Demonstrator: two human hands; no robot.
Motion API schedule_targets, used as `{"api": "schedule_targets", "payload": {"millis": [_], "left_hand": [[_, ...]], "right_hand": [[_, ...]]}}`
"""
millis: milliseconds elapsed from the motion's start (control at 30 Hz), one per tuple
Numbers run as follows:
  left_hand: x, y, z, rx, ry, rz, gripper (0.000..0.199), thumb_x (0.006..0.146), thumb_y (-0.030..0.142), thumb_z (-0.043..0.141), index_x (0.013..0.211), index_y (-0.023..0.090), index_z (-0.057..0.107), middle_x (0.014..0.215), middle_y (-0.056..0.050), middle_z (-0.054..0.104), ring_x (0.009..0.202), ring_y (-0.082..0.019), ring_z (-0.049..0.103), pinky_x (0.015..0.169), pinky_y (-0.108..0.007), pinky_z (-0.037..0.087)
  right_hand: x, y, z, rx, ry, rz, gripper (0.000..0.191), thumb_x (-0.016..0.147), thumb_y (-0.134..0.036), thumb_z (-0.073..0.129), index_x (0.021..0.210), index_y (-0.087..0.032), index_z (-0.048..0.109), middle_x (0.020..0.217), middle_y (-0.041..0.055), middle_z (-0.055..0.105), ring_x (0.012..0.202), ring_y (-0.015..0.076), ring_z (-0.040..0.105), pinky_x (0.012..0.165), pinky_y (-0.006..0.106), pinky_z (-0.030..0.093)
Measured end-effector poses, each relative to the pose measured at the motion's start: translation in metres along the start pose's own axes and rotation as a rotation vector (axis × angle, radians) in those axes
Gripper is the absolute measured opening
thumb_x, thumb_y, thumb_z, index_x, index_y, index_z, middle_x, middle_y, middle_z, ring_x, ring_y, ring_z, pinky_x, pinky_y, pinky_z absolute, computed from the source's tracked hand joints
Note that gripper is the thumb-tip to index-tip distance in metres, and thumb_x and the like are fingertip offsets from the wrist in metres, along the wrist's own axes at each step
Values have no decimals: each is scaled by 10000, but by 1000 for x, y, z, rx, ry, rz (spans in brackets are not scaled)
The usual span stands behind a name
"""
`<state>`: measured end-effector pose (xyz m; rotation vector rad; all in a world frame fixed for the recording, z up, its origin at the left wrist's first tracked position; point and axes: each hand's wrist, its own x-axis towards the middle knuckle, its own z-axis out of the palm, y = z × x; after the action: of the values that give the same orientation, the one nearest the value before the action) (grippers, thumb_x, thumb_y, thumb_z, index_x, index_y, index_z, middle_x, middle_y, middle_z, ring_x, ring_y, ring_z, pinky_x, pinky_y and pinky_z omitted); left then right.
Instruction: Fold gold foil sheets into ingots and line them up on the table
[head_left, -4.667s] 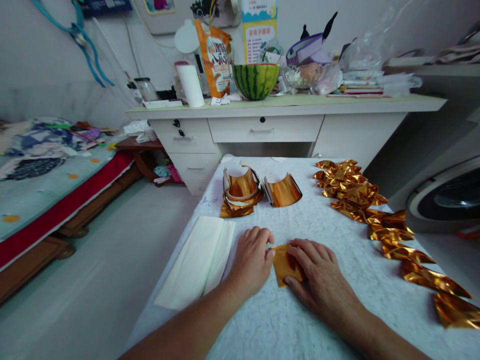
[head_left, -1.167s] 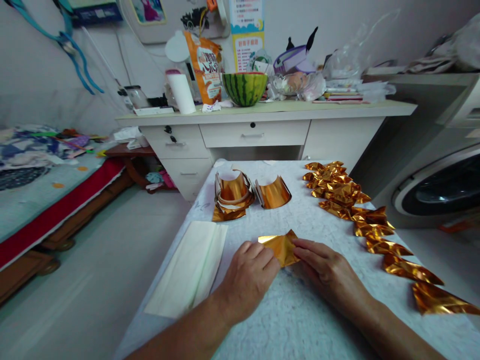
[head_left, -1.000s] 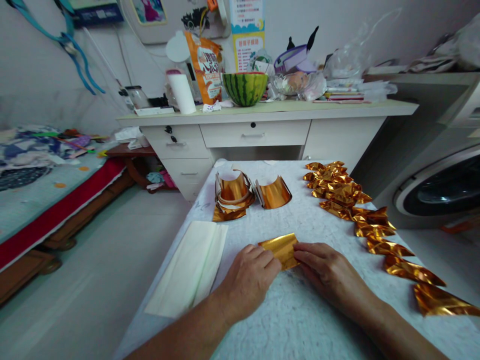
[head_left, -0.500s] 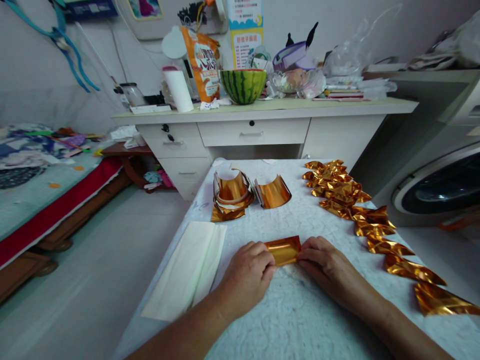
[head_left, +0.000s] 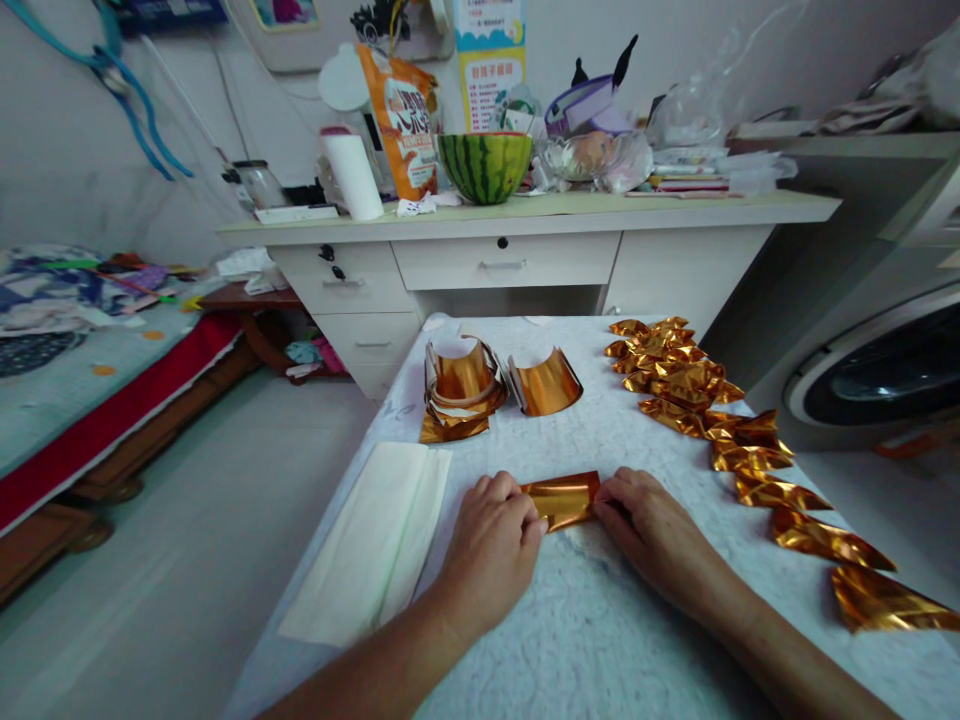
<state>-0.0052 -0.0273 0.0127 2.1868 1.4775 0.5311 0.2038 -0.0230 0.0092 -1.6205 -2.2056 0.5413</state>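
A shiny gold foil sheet (head_left: pixel 564 498), partly rolled, lies on the cloth-covered table between my hands. My left hand (head_left: pixel 496 535) is closed on its left end, fingers bent over the foil. At the right end, my right hand (head_left: pixel 643 520) pinches the foil's edge between thumb and fingers. Beyond them stand a loose coil of gold foil (head_left: pixel 461 380) and a curved stack of gold foil sheets (head_left: pixel 547 385). Folded white paper (head_left: pixel 367 545) lies left of my left hand. Several twisted gold foil pieces (head_left: pixel 814 535) run in a row along the table's right side.
A white desk (head_left: pixel 517 230) stands behind the table (head_left: pixel 600 640), carrying a half watermelon (head_left: pixel 485 165), an orange pouch (head_left: pixel 405 125) and a white roll (head_left: pixel 352 175). A washing machine (head_left: pixel 885 350) is at the right, a bed (head_left: pixel 90 370) at the left.
My left hand has shifted slightly left along the foil, and its fingers have changed position. The foil looks a little more rolled along its near edge. My right hand stays at the right end.
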Motion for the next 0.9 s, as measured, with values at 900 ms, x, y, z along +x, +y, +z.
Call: {"api": "schedule_targets", "payload": {"millis": [900], "left_hand": [[4,-2,3,144,-7,-21,146,873,208,567,729,189,566,862,-29,567,877,-213,508,803,-355,390]], "right_hand": [[0,-5,2,-111,1,110,179,908,-201,526,768,-187,638,795,57,627,783,219,562,727,325,401]]}}
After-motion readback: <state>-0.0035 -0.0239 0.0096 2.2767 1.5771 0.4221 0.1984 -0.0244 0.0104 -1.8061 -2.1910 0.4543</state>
